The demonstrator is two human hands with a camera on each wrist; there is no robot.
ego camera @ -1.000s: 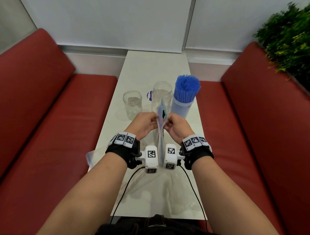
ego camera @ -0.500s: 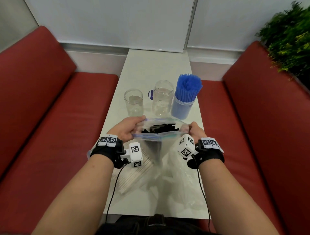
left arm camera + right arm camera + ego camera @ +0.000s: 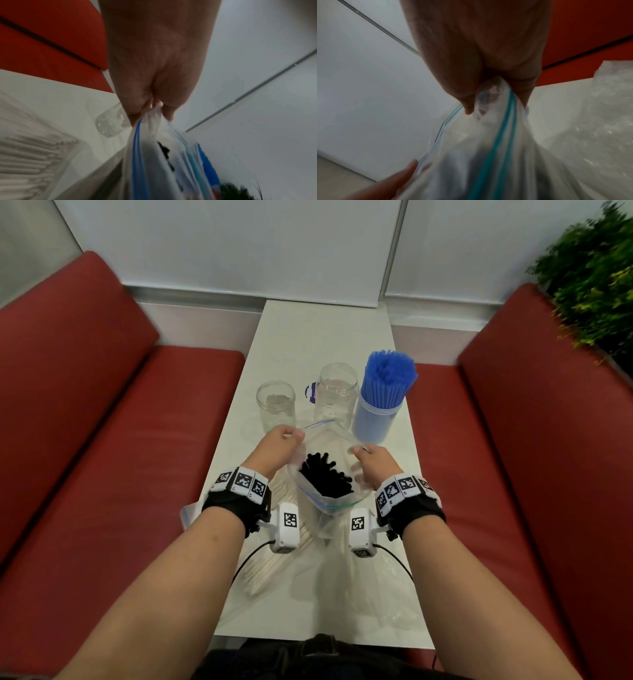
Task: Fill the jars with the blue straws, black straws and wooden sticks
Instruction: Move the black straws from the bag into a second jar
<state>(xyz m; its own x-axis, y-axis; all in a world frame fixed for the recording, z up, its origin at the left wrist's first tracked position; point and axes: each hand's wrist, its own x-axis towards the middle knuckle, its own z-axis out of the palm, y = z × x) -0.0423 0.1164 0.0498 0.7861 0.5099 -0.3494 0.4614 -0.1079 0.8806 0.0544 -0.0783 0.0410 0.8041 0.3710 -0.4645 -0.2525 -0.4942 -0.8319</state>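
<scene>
Spanning the gap between two red benches, the white desk (image 3: 301, 337) carried everything, and the risks began with its narrow top: three jars stood in a row across its middle, close to both long edges. A careless sweep of the bag could have knocked one off. The jar nearest the right edge (image 3: 371, 419) was already packed with blue straws (image 3: 388, 378); the tall middle jar (image 3: 337, 392) and the shorter jar (image 3: 275, 402) toward the left edge looked empty.

Between the hands hung a clear zip bag (image 3: 329, 501), its mouth pulled wide, black straws (image 3: 325, 479) bunched loosely inside. The left hand (image 3: 277, 448) pinched one side of the rim and the right hand (image 3: 373, 465) clenched the other, both wrist views showing plastic gathered between thumb and fingers. My guess was that the thin film could slip from either pinch, tipping straws across the desk or onto the benches. Tilted too fast over a narrow jar neck, the bundle could also have fanned out and missed.

Wooden sticks (image 3: 267, 563) lay in their own bag near the left edge, below the left wrist, easy to drag along by a trailing cable.

Compared with half a second earlier, the bag's mouth had widened from a flat slit to a round opening, and the hands had moved farther from the near edge.
</scene>
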